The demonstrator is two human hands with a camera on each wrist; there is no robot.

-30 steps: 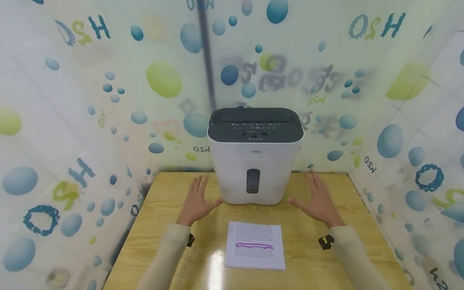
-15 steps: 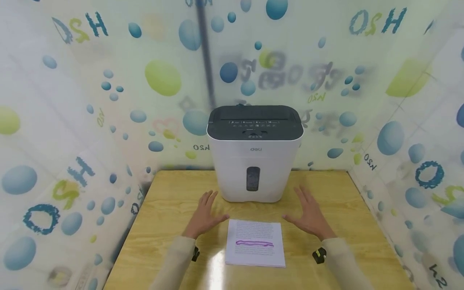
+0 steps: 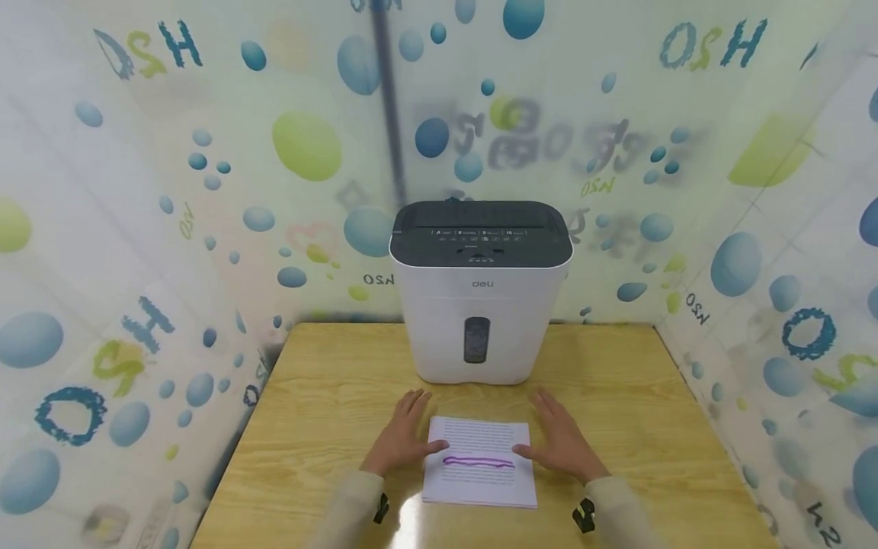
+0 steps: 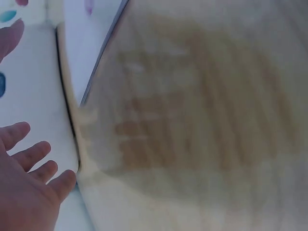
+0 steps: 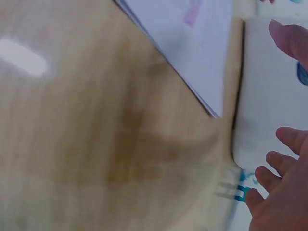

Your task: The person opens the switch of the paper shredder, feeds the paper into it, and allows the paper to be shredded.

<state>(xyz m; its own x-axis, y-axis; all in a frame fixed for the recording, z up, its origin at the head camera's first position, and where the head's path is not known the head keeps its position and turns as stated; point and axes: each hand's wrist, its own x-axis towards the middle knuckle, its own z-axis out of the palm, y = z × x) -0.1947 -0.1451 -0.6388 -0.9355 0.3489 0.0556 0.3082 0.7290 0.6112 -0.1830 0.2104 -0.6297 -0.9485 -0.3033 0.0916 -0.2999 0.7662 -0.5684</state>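
A thin stack of printed paper (image 3: 479, 485) lies on the wooden table, its top sheet marked with purple strokes across several lines of text. My left hand (image 3: 403, 441) is at the stack's left side, fingers spread and thumb over the paper's edge. At the opposite side my right hand (image 3: 561, 441) mirrors it, thumb above the right edge. Both wrist views show the hands hovering with nothing held, the left hand (image 4: 29, 192) and the right hand (image 5: 284, 192) apart from the paper corners. Behind the stack stands a white paper shredder (image 3: 442, 328) with a dark grey top.
The wooden table (image 3: 329, 381) reaches back to a curtain (image 3: 309, 229) printed with blue and green bubbles, which also hangs on both sides. The shredder stands near the table's back edge. A bright light reflection falls left of the paper.
Both hands have drawn back from beside the shredder toward me and inward, coming to the two sides of the paper stack. The shredder and paper have stayed in place.
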